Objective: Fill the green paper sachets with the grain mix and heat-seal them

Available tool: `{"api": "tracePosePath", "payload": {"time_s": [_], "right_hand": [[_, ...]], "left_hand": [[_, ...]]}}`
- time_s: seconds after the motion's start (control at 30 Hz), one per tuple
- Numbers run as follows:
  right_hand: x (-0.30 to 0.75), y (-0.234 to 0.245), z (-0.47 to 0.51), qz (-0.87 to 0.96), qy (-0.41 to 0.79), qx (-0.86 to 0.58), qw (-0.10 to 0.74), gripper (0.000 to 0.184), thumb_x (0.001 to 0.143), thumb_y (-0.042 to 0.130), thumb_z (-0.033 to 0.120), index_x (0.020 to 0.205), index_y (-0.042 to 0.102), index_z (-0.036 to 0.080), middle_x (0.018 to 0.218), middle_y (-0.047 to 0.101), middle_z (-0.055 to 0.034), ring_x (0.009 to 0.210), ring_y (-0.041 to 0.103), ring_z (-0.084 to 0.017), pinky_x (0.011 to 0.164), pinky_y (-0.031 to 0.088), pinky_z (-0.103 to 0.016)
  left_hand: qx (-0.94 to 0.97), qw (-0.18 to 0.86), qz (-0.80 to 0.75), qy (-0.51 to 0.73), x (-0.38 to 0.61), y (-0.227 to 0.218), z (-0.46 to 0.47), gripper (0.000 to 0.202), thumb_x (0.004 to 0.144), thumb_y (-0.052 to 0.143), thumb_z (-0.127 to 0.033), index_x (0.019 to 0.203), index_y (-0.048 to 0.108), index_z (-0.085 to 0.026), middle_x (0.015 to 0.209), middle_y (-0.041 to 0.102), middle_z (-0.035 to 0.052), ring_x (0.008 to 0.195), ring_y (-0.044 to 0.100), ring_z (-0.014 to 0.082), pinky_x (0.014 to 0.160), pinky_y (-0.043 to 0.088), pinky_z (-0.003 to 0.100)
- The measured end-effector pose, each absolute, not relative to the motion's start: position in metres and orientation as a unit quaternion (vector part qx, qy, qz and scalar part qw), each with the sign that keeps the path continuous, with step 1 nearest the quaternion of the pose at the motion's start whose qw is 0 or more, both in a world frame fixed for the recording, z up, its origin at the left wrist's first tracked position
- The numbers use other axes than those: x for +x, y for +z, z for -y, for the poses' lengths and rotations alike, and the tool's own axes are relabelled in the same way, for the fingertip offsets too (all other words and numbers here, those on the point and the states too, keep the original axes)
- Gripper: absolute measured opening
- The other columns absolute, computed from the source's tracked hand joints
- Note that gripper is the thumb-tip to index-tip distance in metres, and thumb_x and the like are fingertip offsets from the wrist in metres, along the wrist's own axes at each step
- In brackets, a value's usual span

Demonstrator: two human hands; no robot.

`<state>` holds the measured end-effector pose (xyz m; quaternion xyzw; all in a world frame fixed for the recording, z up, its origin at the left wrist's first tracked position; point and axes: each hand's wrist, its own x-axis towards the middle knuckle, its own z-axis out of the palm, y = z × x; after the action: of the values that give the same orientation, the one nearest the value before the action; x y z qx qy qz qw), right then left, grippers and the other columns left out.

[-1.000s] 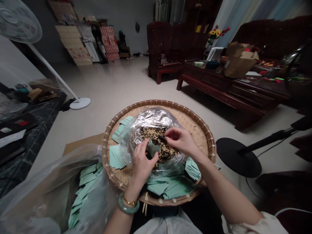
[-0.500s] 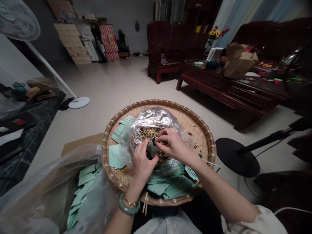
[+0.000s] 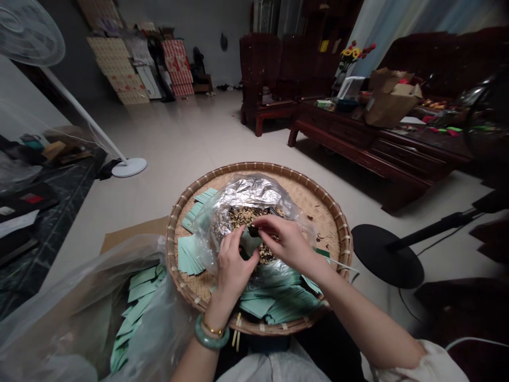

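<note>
1. Left hand (image 3: 233, 276): grip curled around a green card (image 3: 247, 243), centre of the frame.
2. Right hand (image 3: 287, 245): grip pinching a small dark bit (image 3: 253, 231).
3. Both sit over a flaky brown mix (image 3: 246, 216) inside a foil-lined plastic bag (image 3: 251, 192), on a round woven tray (image 3: 320, 215), lower middle of the frame.

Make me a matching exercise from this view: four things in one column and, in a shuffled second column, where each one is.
Things:
1. jade bangle
2. crinkled foil
3. pale green cards
4. white fan base

Places:
A. on the floor
B. inside a clear plastic bag
C. around the left wrist
D. spread on the round woven tray

Right pairs: 1-C, 2-B, 3-D, 4-A
</note>
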<state>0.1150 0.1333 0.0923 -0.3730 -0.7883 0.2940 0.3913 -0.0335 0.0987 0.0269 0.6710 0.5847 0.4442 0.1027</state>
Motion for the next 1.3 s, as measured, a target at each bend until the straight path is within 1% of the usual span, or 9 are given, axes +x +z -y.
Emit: {"api": "tracePosePath", "payload": {"time_s": [0.13, 0.3, 0.47, 0.57, 0.67, 0.8, 0.97, 1.13, 1.3], "right_hand": [[0.114, 0.097, -0.128, 0.822, 0.267, -0.355, 0.357, 0.032, 0.084, 0.046, 0.009, 0.112, 0.057, 0.021, 0.105, 0.066, -0.006, 0.095, 0.062, -0.017, 0.083, 0.051, -0.032], [0.118, 0.096, -0.129, 0.823, 0.237, -0.355, 0.376, 0.035, 0.084, 0.046, 0.007, 0.115, 0.055, 0.021, 0.11, 0.063, -0.0079, 0.103, 0.058, -0.019, 0.09, 0.047, -0.036], [0.115, 0.087, -0.136, 0.8, 0.276, -0.393, 0.359, 0.039, 0.082, 0.059, 0.02, 0.121, 0.053, 0.022, 0.117, 0.06, -0.0094, 0.105, 0.056, -0.021, 0.091, 0.046, -0.038], [0.107, 0.082, -0.141, 0.788, 0.293, -0.407, 0.358, 0.037, 0.081, 0.061, 0.025, 0.118, 0.056, 0.02, 0.112, 0.064, -0.0087, 0.098, 0.06, -0.02, 0.086, 0.048, -0.036], [0.102, 0.08, -0.142, 0.783, 0.3, -0.397, 0.374, 0.021, 0.083, 0.056, 0.019, 0.102, 0.064, 0.021, 0.097, 0.069, -0.0049, 0.087, 0.063, -0.017, 0.081, 0.049, -0.031], [0.105, 0.082, -0.14, 0.766, 0.304, -0.404, 0.398, 0.018, 0.081, 0.054, 0.014, 0.093, 0.067, 0.021, 0.088, 0.07, -0.0033, 0.079, 0.064, -0.015, 0.074, 0.05, -0.029], [0.112, 0.085, -0.138, 0.777, 0.307, -0.391, 0.387, 0.021, 0.081, 0.052, 0.013, 0.094, 0.067, 0.021, 0.091, 0.07, -0.0032, 0.084, 0.064, -0.016, 0.077, 0.051, -0.03], [0.114, 0.084, -0.143, 0.748, 0.324, -0.419, 0.399, 0.027, 0.083, 0.052, 0.018, 0.108, 0.062, 0.021, 0.102, 0.068, -0.0064, 0.087, 0.064, -0.016, 0.072, 0.051, -0.028], [0.11, 0.08, -0.148, 0.743, 0.39, -0.411, 0.355, 0.026, 0.083, 0.054, 0.02, 0.107, 0.062, 0.02, 0.086, 0.07, -0.0035, 0.075, 0.064, -0.014, 0.069, 0.051, -0.027]], "left_hand": [[0.672, 0.097, -0.586, 0.442, -0.034, 0.025, -0.099, 0.055, 0.073, 0.064, -0.018, 0.125, 0.047, -0.019, 0.112, 0.059, 0.0111, 0.104, 0.056, 0.0251, 0.083, 0.051, 0.04], [0.669, 0.1, -0.587, 0.445, -0.033, 0.026, -0.098, 0.054, 0.074, 0.064, -0.019, 0.125, 0.047, -0.02, 0.111, 0.059, 0.0107, 0.103, 0.056, 0.0247, 0.084, 0.051, 0.041], [0.681, 0.094, -0.576, 0.442, -0.032, 0.029, -0.096, 0.06, 0.074, 0.063, -0.016, 0.13, 0.043, -0.023, 0.11, 0.058, 0.0098, 0.101, 0.056, 0.0245, 0.083, 0.051, 0.041], [0.685, 0.089, -0.579, 0.434, -0.031, 0.028, -0.095, 0.064, 0.072, 0.064, -0.015, 0.132, 0.042, -0.024, 0.106, 0.056, 0.0089, 0.096, 0.056, 0.0237, 0.082, 0.051, 0.041], [0.682, 0.082, -0.58, 0.437, -0.031, 0.028, -0.095, 0.064, 0.073, 0.064, -0.016, 0.132, 0.041, -0.024, 0.106, 0.056, 0.0093, 0.098, 0.056, 0.0245, 0.083, 0.05, 0.041], [0.679, 0.073, -0.584, 0.438, -0.032, 0.028, -0.096, 0.064, 0.073, 0.064, -0.016, 0.131, 0.04, -0.023, 0.11, 0.056, 0.0104, 0.101, 0.055, 0.0256, 0.084, 0.05, 0.042], [0.678, 0.069, -0.591, 0.431, -0.032, 0.03, -0.097, 0.062, 0.072, 0.063, -0.016, 0.13, 0.042, -0.02, 0.107, 0.057, 0.0105, 0.099, 0.056, 0.0253, 0.083, 0.05, 0.042], [0.683, 0.062, -0.586, 0.432, -0.031, 0.031, -0.097, 0.061, 0.073, 0.063, -0.018, 0.13, 0.041, -0.021, 0.108, 0.057, 0.011, 0.1, 0.056, 0.0252, 0.083, 0.05, 0.042], [0.688, 0.063, -0.579, 0.434, -0.03, 0.032, -0.097, 0.062, 0.073, 0.063, -0.016, 0.131, 0.04, -0.023, 0.108, 0.056, 0.0099, 0.099, 0.056, 0.0252, 0.084, 0.049, 0.043]]}}
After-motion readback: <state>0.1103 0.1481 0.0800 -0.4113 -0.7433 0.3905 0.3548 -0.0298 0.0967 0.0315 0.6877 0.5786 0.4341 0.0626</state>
